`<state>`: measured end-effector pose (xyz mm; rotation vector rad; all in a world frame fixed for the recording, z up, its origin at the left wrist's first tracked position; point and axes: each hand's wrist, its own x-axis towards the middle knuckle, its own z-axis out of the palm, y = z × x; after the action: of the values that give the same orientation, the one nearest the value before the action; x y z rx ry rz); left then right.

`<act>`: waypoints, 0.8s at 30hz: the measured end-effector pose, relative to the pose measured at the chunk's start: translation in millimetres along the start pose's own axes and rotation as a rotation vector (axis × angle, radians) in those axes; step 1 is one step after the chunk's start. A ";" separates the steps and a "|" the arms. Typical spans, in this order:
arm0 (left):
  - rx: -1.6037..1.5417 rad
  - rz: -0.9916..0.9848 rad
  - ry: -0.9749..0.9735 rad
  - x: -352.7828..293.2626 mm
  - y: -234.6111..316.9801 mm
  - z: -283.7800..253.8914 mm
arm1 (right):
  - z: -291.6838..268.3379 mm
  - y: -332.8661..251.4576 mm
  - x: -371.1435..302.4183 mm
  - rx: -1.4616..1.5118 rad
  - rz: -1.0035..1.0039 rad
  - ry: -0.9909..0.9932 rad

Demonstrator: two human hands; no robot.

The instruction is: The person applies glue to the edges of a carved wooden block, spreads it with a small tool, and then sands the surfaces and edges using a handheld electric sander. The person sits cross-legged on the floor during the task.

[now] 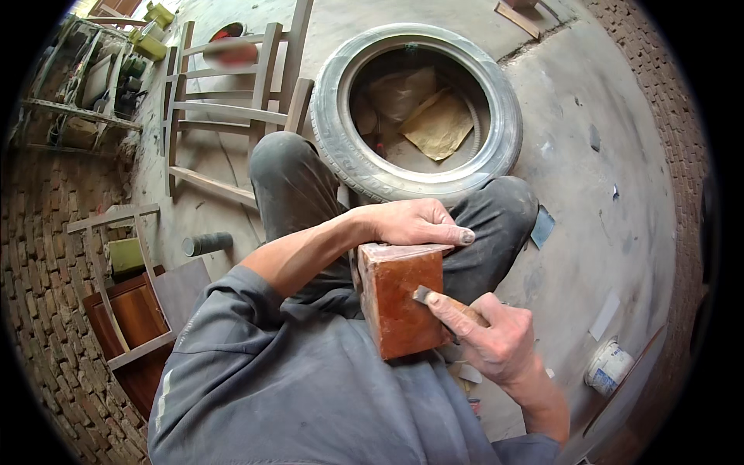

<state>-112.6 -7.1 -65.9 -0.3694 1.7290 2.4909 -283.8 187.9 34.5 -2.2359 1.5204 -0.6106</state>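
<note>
A reddish-brown wooden block (403, 298), dusty along its far edge, is held against my lap between my legs. My left hand (415, 222) grips its far end, the thumb lying along the edge and the other fingers mostly hidden. In my right hand (492, 333) is a small scraper-like tool (463, 311) with a tan handle and a short grey tip. That tip touches the face of the block near its right edge, and my thumb presses close behind it. Pale dust coats both hands.
A large tyre (418, 186) lies just beyond my knees with a sheet of yellowish paper (438, 124) inside. Wooden chair frames (221, 111) stand at the far left. Nearer left are a dark cylinder (208, 244) and reddish-brown panels (139, 310). A white tub (609, 366) sits at right.
</note>
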 end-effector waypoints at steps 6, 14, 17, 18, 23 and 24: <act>0.030 0.014 0.042 -2.5 -1.6 1.0 | 10.1 -21.0 10.3 -0.029 0.031 0.006; 0.056 0.033 0.068 -2.2 -6.3 -5.6 | 17.6 -22.8 16.1 -0.027 0.047 0.031; 0.047 -0.012 0.059 1.9 -2.3 -2.3 | 18.5 -27.9 20.9 -0.018 0.058 0.051; 0.047 -0.005 0.055 1.9 -3.5 -5.0 | 20.0 -28.4 28.1 -0.028 0.056 0.053; 0.065 0.012 0.134 0.8 -10.2 -8.1 | 20.7 -32.0 10.5 -0.070 0.083 -0.031; 0.056 0.015 0.070 3.5 -10.3 -10.3 | 21.5 -30.1 16.9 -0.063 0.058 0.012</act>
<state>-112.3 -13.3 -79.5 -0.4466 1.8292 2.4623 -243.3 183.9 34.8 -2.2296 1.6256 -0.5667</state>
